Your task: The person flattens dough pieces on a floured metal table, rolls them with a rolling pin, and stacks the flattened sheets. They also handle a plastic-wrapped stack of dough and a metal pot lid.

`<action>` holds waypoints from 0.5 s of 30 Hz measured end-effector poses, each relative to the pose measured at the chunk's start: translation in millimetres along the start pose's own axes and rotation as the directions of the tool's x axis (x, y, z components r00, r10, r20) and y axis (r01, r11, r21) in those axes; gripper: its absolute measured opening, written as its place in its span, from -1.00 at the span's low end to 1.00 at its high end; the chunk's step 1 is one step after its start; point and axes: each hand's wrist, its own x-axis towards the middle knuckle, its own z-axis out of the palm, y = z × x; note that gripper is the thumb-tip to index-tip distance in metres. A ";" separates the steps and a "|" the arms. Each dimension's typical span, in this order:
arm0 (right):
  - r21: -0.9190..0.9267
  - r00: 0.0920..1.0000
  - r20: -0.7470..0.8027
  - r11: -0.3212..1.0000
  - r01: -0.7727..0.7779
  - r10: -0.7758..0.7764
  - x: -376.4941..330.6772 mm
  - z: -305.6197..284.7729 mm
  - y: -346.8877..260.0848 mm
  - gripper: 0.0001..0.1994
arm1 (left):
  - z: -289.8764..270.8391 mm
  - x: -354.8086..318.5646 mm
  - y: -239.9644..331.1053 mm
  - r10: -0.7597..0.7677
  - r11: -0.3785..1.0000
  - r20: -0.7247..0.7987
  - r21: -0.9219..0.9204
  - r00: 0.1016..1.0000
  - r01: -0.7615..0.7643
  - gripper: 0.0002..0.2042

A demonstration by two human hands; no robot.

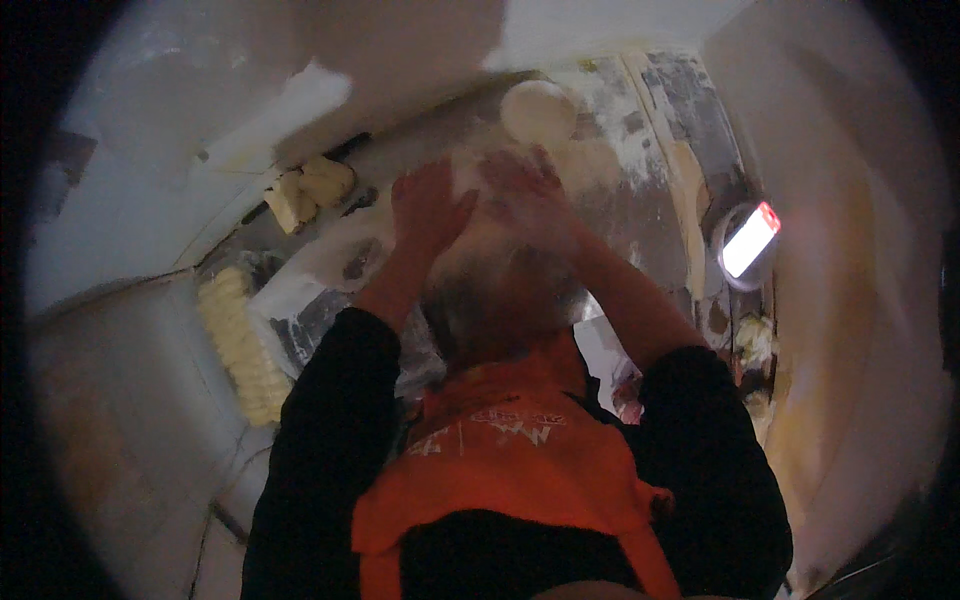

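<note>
My left hand [432, 208] is stretched over a flour-dusted work surface [615, 210], its thumb apart from the fingers. Beside it, my right hand [525, 182] also has its fingers extended, slightly blurred. Pale, floury material lies under and between both hands; its shape cannot be made out in the dim light. Just beyond the right hand sits a round whitish piece [540, 112], which looks like dough. Left of my left hand are pale yellow dough-like lumps [310, 192].
A row of pale yellow pieces [238, 345] lines the left side. At the right edge, a lit white-and-red device [750, 243] rests in a round container. A long pale strip [688, 210] runs along the right of the surface. Walls border the far side.
</note>
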 end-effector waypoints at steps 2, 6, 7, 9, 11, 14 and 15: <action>-0.006 1.000 0.007 1.000 -0.025 0.025 -25.3 -4.7 20.9 -0.46 | 0.7 -0.7 -4.9 -0.018 1.000 0.013 0.011 1.000 0.018 -0.31; 0.133 0.968 0.111 0.962 -0.237 0.223 -47.6 -24.6 48.3 -0.45 | -0.4 2.4 -5.3 -0.047 0.998 -0.026 0.029 0.999 0.047 -0.31; 0.186 0.918 0.247 0.914 -0.361 0.312 -48.9 -31.1 54.6 -0.44 | -1.0 4.4 0.3 -0.081 0.996 0.042 0.046 0.996 0.079 -0.31; 0.169 0.968 0.018 0.954 -0.248 0.249 -50.1 -39.4 66.7 -0.48 | 0.2 9.2 20.7 -0.096 0.993 -0.042 0.060 0.994 0.099 -0.30; 0.090 0.968 -0.071 0.968 -0.234 0.240 -52.5 -40.5 81.3 -0.48 | 2.7 16.0 48.5 -0.080 0.995 -0.097 0.047 0.992 0.085 -0.29; -0.042 0.961 -0.182 0.975 -0.219 0.208 -56.9 -27.6 108.7 -0.48 | 9.7 31.1 92.7 0.020 0.999 -0.218 -0.030 0.976 -0.027 -0.30; -0.073 0.958 -0.253 0.985 -0.154 0.131 -57.7 -20.9 117.2 -0.50 | 11.9 34.4 99.8 0.052 0.996 -0.245 -0.054 0.968 -0.067 -0.30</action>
